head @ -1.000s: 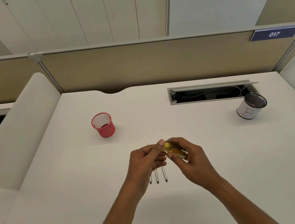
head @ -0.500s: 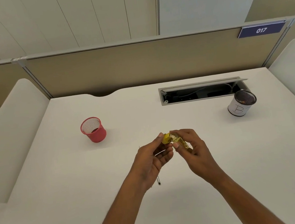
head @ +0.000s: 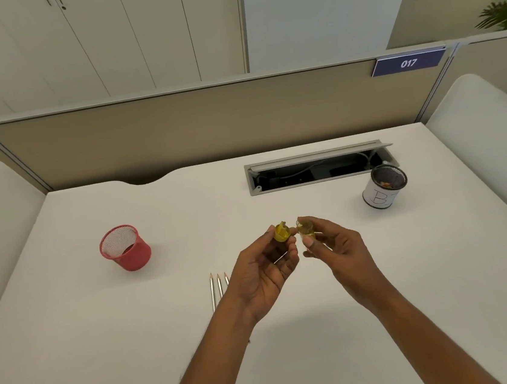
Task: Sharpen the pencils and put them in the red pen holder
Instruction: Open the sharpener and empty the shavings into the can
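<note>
Sharpener is in two pieces, both held above the desk (head: 106,350).

- The left hand (head: 264,272) pinches the yellow sharpener cap (head: 281,232) between thumb and fingertips, other fingers curled, palm up.
- The right hand (head: 334,245) grips the translucent yellow sharpener body (head: 305,230) between thumb and forefinger, remaining fingers curled behind it.
- The two pieces sit just beside each other at the fingertips; can't tell if they touch.

Three pencils (head: 219,287) lie flat on the desk, below and left of the left fingers. They are parallel, with tapered tips pointing away from the person. Their lower ends are hidden behind the left wrist.

The red pen holder (head: 125,248) is mesh and stands upright on the desk, well left of the left fingers and apart from the pencils.

A white cup marked "B" (head: 383,186) stands right of and beyond the right fingers, near the right end of the open cable tray (head: 316,168). The tray is beyond both hands. A "017" sign (head: 408,63) sits on the partition behind the desk.
</note>
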